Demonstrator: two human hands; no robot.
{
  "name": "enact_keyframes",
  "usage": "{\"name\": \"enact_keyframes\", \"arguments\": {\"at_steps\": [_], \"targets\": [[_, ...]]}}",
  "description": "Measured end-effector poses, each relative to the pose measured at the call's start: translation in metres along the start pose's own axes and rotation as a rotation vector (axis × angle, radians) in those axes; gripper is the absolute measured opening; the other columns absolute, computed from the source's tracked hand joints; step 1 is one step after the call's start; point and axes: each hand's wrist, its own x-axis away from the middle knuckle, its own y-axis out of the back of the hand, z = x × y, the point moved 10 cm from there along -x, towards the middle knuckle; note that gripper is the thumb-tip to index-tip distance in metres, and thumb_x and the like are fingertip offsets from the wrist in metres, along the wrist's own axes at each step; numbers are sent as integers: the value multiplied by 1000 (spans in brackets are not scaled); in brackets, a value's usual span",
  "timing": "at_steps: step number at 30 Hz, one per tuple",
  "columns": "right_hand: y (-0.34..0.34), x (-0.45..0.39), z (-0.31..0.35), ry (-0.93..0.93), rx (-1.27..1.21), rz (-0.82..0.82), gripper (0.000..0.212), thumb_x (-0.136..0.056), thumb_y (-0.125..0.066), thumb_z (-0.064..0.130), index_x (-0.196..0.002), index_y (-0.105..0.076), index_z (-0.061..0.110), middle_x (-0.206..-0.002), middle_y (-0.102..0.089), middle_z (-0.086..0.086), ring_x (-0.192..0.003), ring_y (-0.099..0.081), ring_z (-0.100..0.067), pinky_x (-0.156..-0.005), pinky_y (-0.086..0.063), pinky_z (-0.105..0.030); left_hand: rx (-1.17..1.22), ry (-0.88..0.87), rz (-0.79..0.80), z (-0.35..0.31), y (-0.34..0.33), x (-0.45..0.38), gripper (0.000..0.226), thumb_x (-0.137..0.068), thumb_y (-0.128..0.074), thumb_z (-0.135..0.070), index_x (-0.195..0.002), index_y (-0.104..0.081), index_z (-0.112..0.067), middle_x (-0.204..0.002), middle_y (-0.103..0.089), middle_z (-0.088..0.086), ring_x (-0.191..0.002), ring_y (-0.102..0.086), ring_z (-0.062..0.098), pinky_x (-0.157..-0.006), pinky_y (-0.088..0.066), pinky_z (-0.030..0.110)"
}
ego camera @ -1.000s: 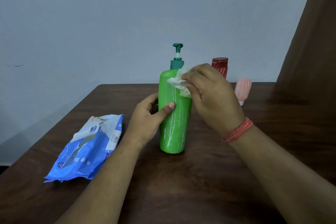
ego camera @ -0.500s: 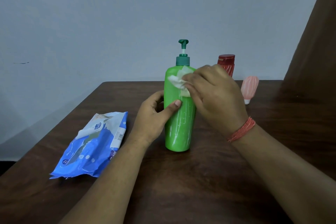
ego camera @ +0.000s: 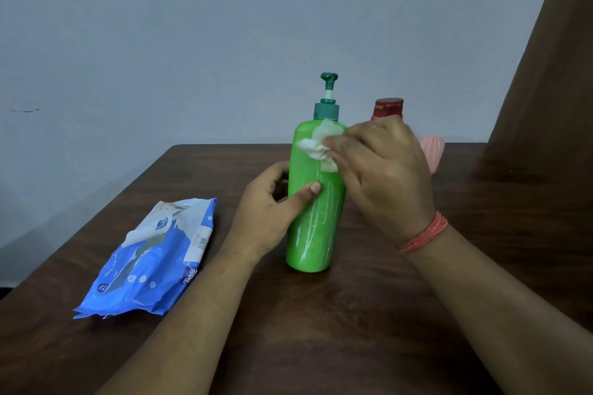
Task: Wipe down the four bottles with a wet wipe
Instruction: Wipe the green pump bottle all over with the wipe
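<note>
Item: green pump bottle (ego camera: 316, 218), tall, slick, likely tippy; your left hand (ego camera: 269, 215) grips mid-body, your right hand (ego camera: 385, 170) pinches the wet wipe (ego camera: 317, 144) at its shoulder.

dark wooden table (ego camera: 353, 330), grey wall (ego camera: 192, 26) (scuffed)

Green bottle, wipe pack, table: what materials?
Green bottle: likely plastic, glossy, streaky highlights down its side. Wipe pack: thin plastic film, crinkled, printed, slight sheen. Table: dark brown wood grain, dull sheen; solid or laminate unclear.
</note>
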Motion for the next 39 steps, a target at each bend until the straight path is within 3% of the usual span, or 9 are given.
{"name": "enact_keyframes", "arguments": {"at_steps": [6,10,14,18,22,26,31,35,39], "targets": [[-6,-2,19,111,15,55,14,-95,-66,12,-104,-76,9,-95,-69,-8,-86,-59,-31,-74,-48,-46,-21,-19,9,-2,-3,-1,28,-76,-78,-46,-103,-71,-43,-104,-76,-3,-102,-72,18,-90,-59,45],[4,-6,5,-19,42,-16,14,-95,-68,14,-105,-77,11,-90,-66,-7,-84,-57,-29,-73,-44,-42,-59,-29,19,-3,-6,-1,27,-75,-76,-48,-102,-69,-47,-104,-76,-5,-100,-72,15,-89,-59,46],[-10,0,28,140,68,107,17,-90,-72,15,-107,-76,11,-92,-66,-7,-87,-57,-31,-73,-44,-44,-54,-35,6,-3,-4,-1,26,-77,-80,-41,-102,-70,-41,-103,-76,-3,-100,-72,18,-91,-58,51],[3,-7,11,9,74,-5,15,-91,-71,11,-105,-76,11,-89,-66,-7,-83,-56,-31,-71,-44,-43,-104,-40,20,-3,-7,-1,28,-80,-80,-40,-105,-69,-38,-103,-75,-6,-99,-71,14,-90,-59,47],[-8,-4,27,105,111,80,22,-87,-74,10,-109,-74,10,-92,-65,-8,-84,-57,-31,-72,-45,-46,-107,-36,10,-5,-7,0,29,-81,-79,-38,-107,-68,-33,-103,-75,-7,-100,-71,12,-91,-58,45],[8,-15,9,-41,145,-38,17,-89,-73,11,-106,-75,11,-88,-64,-8,-82,-54,-29,-70,-45,-43,-159,-54,20,-7,-10,0,28,-85,-79,-30,-111,-68,-30,-103,-74,-9,-99,-70,11,-90,-58,44],[-7,-5,21,38,130,78,28,-85,-72,14,-112,-73,14,-93,-63,-6,-85,-54,-30,-73,-44,-46,-153,-40,0,-5,-6,0,30,-78,-77,-47,-104,-68,-36,-101,-74,-8,-98,-70,15,-89,-58,50],[8,-11,-7,-123,113,-33,17,-93,-66,13,-107,-76,16,-89,-63,-6,-83,-54,-30,-71,-44,-43,-206,-67,-9,-8,-7,0,29,-80,-77,-42,-107,-68,-34,-101,-74,-12,-97,-70,9,-88,-59,43],[-2,-26,0,-104,90,71,21,-90,-64,11,-107,-75,16,-91,-59,-5,-86,-50,-28,-73,-44,-41,-254,-124,-3,-14,-9,0,29,-83,-78,-38,-109,-67,-31,-101,-73,-14,-96,-70,7,-87,-59,35]]}}
